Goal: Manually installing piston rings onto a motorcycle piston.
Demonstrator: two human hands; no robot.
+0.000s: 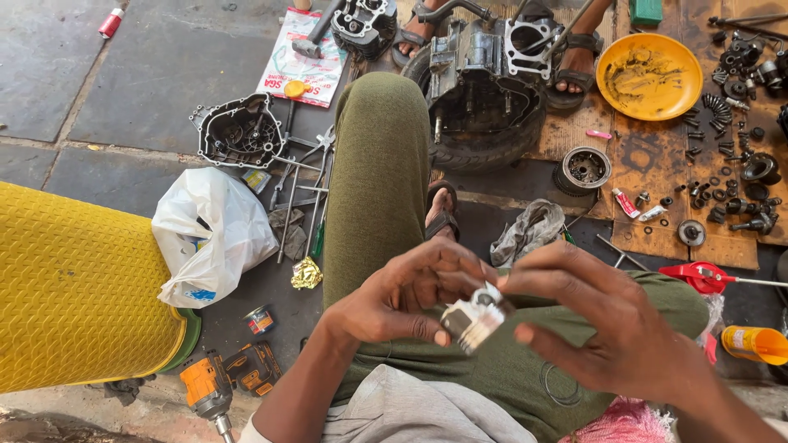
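Far left, at 9 o'clock, a yellow mat (74,287) covers the floor's edge, w/ an orange drill (209,392) at 7 o'clock just below it. Next right, a white plastic bag (215,234) lies on the floor, and above it at 11 o'clock a round metal cover (240,131) sits near a row of wrenches (300,197).

Center: left hand (402,299) at 6 o'clock, fingers curled round a small metal piston (474,318); thumb pressed to its lower left side. The piston sits over the person's lap, on green trousers (377,164), between both hands. Right hand (603,324) at 5 o'clock touches the piston's top right w/ fingertips, rest of the fingers spread loose; so both grips are closed on the same part, left firmer.

Above, at 12 o'clock, an engine case (484,78) rests on a tire. A grey rag (529,230) lies right of the sandalled foot (442,209). At 1–2 o'clock a yellow bowl (648,75) sits on cardboard, w/ bolts and small parts (726,123) scattered to its right. Red oil can (696,276) at 3 o'clock.
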